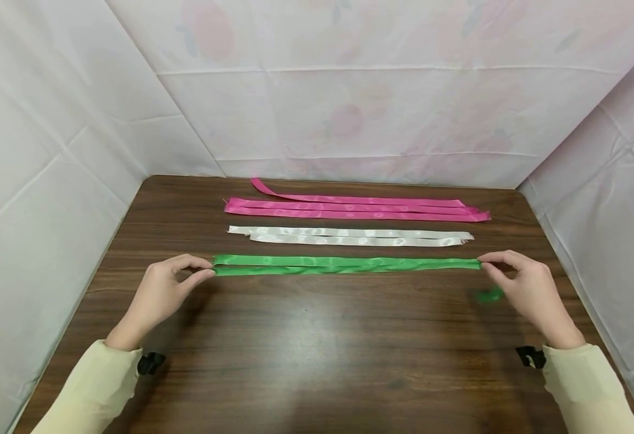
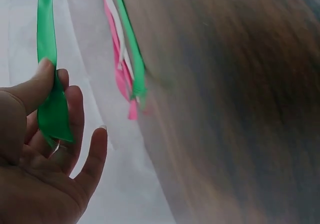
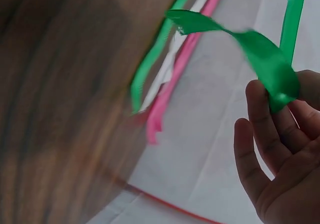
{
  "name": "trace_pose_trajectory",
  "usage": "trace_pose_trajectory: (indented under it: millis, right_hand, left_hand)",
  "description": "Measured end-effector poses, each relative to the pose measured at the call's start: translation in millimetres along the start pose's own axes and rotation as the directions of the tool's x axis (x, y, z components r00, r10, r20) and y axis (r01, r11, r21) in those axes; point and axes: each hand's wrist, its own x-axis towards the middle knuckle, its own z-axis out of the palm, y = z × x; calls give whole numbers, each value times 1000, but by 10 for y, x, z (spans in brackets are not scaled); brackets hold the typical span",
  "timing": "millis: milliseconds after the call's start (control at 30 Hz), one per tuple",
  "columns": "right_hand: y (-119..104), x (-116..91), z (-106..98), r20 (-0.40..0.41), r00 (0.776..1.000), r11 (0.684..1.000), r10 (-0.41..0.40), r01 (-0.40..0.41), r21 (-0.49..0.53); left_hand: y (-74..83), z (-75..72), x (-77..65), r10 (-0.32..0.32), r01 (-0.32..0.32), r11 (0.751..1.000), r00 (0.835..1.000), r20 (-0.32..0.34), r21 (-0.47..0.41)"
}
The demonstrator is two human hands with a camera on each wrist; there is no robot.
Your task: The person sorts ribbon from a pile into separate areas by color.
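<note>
My left hand (image 1: 162,289) pinches a satin green ribbon (image 2: 47,24) between thumb and fingers, with a short tail hanging past them. At the other end my right hand (image 1: 531,292) pinches the same ribbon. Between the two hands it runs straight from side to side. Beyond the right fingers a twisted loose tail (image 3: 260,57) of the ribbon dangles, blurred in the head view. A second green ribbon (image 2: 131,39) lies on the table, and the held one overlaps it in the head view.
Behind the green ribbons lie white ribbons (image 1: 349,240), side by side on the dark wooden table (image 1: 306,361). Farther back are several pink ribbons (image 1: 349,214), one curling up at its left end. Pale patterned cloth (image 1: 349,114) stands round the back and sides.
</note>
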Motion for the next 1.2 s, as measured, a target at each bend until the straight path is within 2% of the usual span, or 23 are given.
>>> trace_pose_trajectory:
  millis: [200,400,967,1200]
  right_hand:
    - [195,-18,10,73,990,993,122,-121,-19]
    - [329,-23,57,111,976,981,190,-184,-61]
    - [597,4,217,186,952,969,242,-227,-97]
    - [633,24,254,204,937,958,283,-264,-113]
  left_hand:
    - [-107,24,-6,-7,7,1000,1000,4,29]
    - [-183,60,0,-52,49,997,997,49,60]
    - [-321,78,46,-173,160,981,978,119,111]
    - [-372,71,50,-160,148,981,983,90,126]
